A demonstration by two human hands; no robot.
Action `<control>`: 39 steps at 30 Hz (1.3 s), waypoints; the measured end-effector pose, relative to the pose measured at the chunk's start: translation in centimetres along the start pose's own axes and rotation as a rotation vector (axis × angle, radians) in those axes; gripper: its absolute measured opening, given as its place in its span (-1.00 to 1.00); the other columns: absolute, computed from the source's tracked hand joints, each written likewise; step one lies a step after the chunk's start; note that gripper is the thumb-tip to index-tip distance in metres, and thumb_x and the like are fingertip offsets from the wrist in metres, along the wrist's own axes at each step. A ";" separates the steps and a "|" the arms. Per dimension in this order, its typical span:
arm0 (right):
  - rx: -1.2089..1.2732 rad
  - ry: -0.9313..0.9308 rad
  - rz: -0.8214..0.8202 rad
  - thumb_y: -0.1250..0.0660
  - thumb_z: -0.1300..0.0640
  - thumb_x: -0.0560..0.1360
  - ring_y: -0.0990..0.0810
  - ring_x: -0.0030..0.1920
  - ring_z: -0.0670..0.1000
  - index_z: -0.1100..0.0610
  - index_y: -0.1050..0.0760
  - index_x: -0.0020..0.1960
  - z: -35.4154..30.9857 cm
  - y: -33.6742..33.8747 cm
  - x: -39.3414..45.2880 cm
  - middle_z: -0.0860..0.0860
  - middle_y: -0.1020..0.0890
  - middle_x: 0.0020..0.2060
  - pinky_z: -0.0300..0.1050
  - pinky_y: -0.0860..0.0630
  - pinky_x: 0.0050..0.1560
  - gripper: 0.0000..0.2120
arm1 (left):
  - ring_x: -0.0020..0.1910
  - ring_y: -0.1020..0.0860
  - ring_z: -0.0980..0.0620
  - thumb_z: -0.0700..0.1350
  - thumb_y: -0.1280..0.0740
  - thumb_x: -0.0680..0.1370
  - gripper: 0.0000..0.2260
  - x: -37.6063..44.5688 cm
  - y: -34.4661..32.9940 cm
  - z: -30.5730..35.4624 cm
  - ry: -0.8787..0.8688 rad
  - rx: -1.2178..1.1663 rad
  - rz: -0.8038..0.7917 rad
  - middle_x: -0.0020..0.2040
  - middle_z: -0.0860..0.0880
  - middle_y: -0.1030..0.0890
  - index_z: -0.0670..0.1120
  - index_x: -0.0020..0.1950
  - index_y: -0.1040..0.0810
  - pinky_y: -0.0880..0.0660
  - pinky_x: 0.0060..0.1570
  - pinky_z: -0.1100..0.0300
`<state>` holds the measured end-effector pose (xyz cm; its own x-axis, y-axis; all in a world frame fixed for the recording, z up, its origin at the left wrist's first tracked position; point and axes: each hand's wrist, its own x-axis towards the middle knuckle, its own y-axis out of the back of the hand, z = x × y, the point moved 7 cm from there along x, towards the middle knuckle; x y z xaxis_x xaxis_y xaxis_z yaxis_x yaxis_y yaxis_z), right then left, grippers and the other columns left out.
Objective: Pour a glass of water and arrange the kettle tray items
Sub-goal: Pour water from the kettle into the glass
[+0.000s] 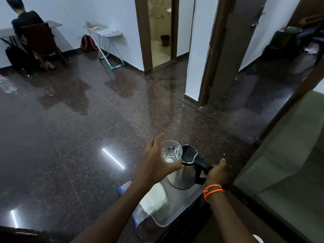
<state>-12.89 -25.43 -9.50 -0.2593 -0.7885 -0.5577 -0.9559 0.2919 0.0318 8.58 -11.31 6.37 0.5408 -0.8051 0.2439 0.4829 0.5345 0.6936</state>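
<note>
A steel kettle (180, 178) with a black lid and black handle stands upright at the far end of a pale tray (177, 213). My right hand (216, 173) is closed on the kettle's handle. My left hand (156, 163) holds a clear glass (171, 151) from its left side, just above and left of the kettle's spout. The glass has some water in its bottom. A folded white napkin (155, 199) lies on the tray near my left forearm.
The tray sits on a dark table (226, 218) over a polished dark granite floor (87, 137). A person sits at a desk (28, 32) far left. A folding table (103, 31), a backpack, open doorways and a green bed edge (287, 163) are around.
</note>
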 end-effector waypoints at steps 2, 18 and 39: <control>0.012 0.035 -0.015 -0.14 -0.33 0.44 -0.56 -0.33 0.13 0.12 -0.51 -0.36 -4.4 0.4 -1.0 0.11 -0.61 -0.31 -0.04 -0.47 -0.27 -0.46 | 0.21 -0.59 0.06 0.40 -0.53 0.20 -0.05 0.6 2.5 1.9 -0.004 -0.002 0.039 0.39 0.11 -0.53 0.17 0.51 -0.29 -0.43 0.03 0.25; -0.159 0.616 -0.074 -0.10 -0.26 0.57 -0.53 0.24 0.27 0.20 -0.62 0.17 -48.2 7.0 -19.5 0.29 -0.60 0.25 -0.04 -0.32 0.09 -0.41 | 0.15 -0.64 0.13 0.40 -0.58 0.20 0.09 3.9 23.2 22.0 -0.236 -0.160 0.185 0.32 0.06 -0.64 0.21 0.62 -0.14 -0.67 0.10 0.09; -0.328 1.191 -0.303 -0.17 -0.33 0.44 -0.61 -0.16 0.17 0.10 -0.56 -0.23 -63.6 7.6 -43.7 0.11 -0.63 -0.19 0.08 -0.60 -0.15 -0.49 | 0.04 -0.67 0.10 0.48 -0.51 0.24 0.08 1.3 29.2 33.2 -0.463 -0.139 0.177 0.22 0.05 -0.69 0.22 0.61 -0.06 -0.64 0.06 0.14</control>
<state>-17.56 -23.21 67.88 0.1747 -0.8462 0.5034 -0.9433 0.0027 0.3320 0.52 -5.33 49.42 0.2759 -0.7120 0.6457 0.5158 0.6765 0.5256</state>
